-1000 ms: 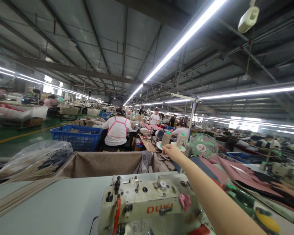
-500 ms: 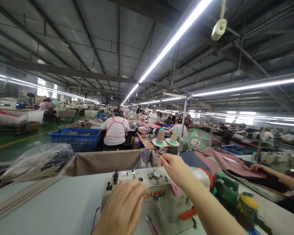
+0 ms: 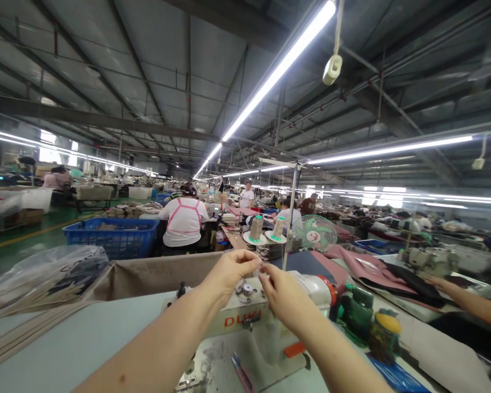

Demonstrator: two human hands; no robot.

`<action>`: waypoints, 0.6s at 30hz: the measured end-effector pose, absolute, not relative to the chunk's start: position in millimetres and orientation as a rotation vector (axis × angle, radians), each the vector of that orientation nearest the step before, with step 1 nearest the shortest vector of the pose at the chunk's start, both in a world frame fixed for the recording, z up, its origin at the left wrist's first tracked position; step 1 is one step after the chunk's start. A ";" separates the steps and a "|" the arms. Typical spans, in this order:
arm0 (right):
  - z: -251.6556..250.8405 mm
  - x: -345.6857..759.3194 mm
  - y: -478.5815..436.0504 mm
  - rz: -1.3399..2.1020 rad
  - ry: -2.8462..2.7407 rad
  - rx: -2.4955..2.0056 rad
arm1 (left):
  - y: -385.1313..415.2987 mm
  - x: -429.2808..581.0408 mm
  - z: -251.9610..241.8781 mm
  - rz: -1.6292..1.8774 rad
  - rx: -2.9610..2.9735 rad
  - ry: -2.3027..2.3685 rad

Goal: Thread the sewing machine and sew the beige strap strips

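Above the top of a white sewing machine (image 3: 265,327), my left hand (image 3: 236,268) and my right hand (image 3: 279,288) meet nearly fingertip to fingertip. Both hands are closed in a pinch; whatever lies between the fingers is too fine to make out. A round metal tension part (image 3: 246,289) sits on the machine top just below them. Behind my fingers stand two thread cones, a left one (image 3: 256,228) and a right one (image 3: 277,228), both on white discs. A pair of thread snips (image 3: 242,372) with pinkish handles lies on the machine bed.
To the right are a green bottle (image 3: 359,310), a yellow-lidded jar (image 3: 386,333) and pink fabric (image 3: 362,268). A co-worker's arm (image 3: 470,297) reaches in there. A fan (image 3: 315,233) and thread stand pole (image 3: 291,218) rise behind the machine. A blue crate (image 3: 114,236) stands left, beyond a cloth-lined bin (image 3: 147,275).
My left hand has moved up and forward from the machine's front to meet my right hand, its fingers now pinched. The view has shifted slightly to the right.
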State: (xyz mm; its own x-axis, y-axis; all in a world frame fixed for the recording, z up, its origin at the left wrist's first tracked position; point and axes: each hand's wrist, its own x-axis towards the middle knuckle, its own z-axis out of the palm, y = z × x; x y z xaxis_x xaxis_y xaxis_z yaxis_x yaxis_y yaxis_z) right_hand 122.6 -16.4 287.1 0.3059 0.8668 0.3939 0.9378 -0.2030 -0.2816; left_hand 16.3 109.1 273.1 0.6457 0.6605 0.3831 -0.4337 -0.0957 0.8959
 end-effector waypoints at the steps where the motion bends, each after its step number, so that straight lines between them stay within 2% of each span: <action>1: 284.8 126.6 -21.4 -0.199 -1.578 -2.169 | 109.2 13.6 272.8 0.914 1.365 0.217; 6: 272.5 152.6 -35.0 -0.104 -1.524 -2.238 | 113.2 3.7 268.9 0.822 1.326 0.288; 18: 290.9 152.6 -22.8 0.564 -1.285 -1.575 | 112.9 4.8 254.8 0.683 1.388 0.361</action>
